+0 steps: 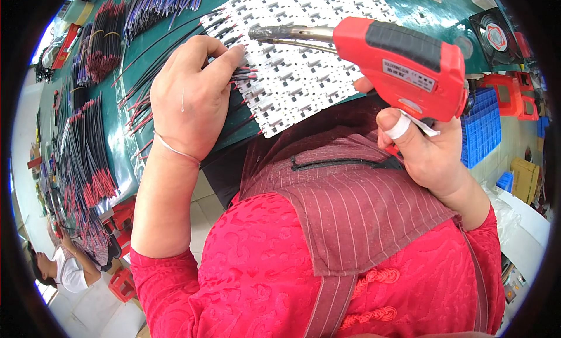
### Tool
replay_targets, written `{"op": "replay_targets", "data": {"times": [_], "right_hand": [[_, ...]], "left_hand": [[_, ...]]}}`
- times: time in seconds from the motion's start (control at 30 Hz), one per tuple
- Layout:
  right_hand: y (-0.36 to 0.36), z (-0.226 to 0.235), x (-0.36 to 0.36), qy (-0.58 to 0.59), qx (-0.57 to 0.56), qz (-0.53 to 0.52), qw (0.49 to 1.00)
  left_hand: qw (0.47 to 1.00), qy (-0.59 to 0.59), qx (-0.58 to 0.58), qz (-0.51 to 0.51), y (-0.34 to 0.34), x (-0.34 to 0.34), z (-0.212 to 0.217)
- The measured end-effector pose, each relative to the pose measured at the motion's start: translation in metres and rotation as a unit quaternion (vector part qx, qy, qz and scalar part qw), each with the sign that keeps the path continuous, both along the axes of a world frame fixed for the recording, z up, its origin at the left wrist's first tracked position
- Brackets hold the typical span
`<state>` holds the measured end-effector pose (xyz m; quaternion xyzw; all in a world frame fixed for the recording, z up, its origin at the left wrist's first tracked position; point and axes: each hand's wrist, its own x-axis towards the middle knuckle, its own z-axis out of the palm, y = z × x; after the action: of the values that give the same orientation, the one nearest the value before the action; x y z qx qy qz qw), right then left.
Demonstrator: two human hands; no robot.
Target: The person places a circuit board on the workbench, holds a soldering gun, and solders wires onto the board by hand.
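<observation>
My right hand (429, 151), with a white wrap round the thumb, grips a red and black soldering gun (403, 63). The gun's metal nozzle and thin feed tube reach left, with the tip over the left part of a white circuit board panel (315, 52). Close to that tip, my left hand (196, 95) is closed in a pinch on a thin wire; the fingers mostly hide it. Several black wires with red ends (146, 107) lie beside and under this hand, some with ends on the panel's left edge.
The panel lies on a green table mat (231, 0). Bundles of black, red and purple wires (87, 154) lie at the left. A small fan (497, 37) and a blue crate (481, 127) are at the right. Another person (70, 268) sits at the lower left.
</observation>
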<state>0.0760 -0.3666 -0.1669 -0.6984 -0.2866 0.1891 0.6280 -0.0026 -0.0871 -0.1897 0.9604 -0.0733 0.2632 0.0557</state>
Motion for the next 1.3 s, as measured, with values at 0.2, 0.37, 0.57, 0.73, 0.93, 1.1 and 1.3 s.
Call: {"op": "replay_targets", "data": {"times": [0.2,0.37,0.57,0.73,0.93,1.1,1.3], "right_hand": [[-0.001,0.002,0.002,-0.008,-0.040,0.039,0.998],[-0.005,-0.005,0.004,-0.026,-0.060,0.048,0.997],[-0.002,-0.005,0.001,-0.052,-0.042,0.045,0.997],[0.000,-0.005,0.001,-0.050,-0.021,0.022,0.998],[-0.004,-0.003,0.000,-0.028,-0.061,0.027,0.997],[-0.002,-0.006,0.000,-0.042,0.005,0.009,0.999],[-0.006,-0.003,0.002,-0.050,-0.024,0.034,0.998]], "left_hand": [[1.000,0.008,-0.001,-0.002,0.001,0.000,-0.002],[1.000,0.016,-0.009,-0.004,0.001,0.000,-0.002],[1.000,0.018,-0.004,-0.004,0.001,0.000,-0.003],[1.000,0.018,-0.006,-0.008,-0.001,0.000,-0.003],[1.000,0.015,-0.007,-0.006,-0.003,0.000,-0.004],[1.000,-0.002,0.005,-0.009,-0.006,0.003,-0.003],[1.000,-0.004,0.001,-0.009,-0.006,0.002,-0.003]]}}
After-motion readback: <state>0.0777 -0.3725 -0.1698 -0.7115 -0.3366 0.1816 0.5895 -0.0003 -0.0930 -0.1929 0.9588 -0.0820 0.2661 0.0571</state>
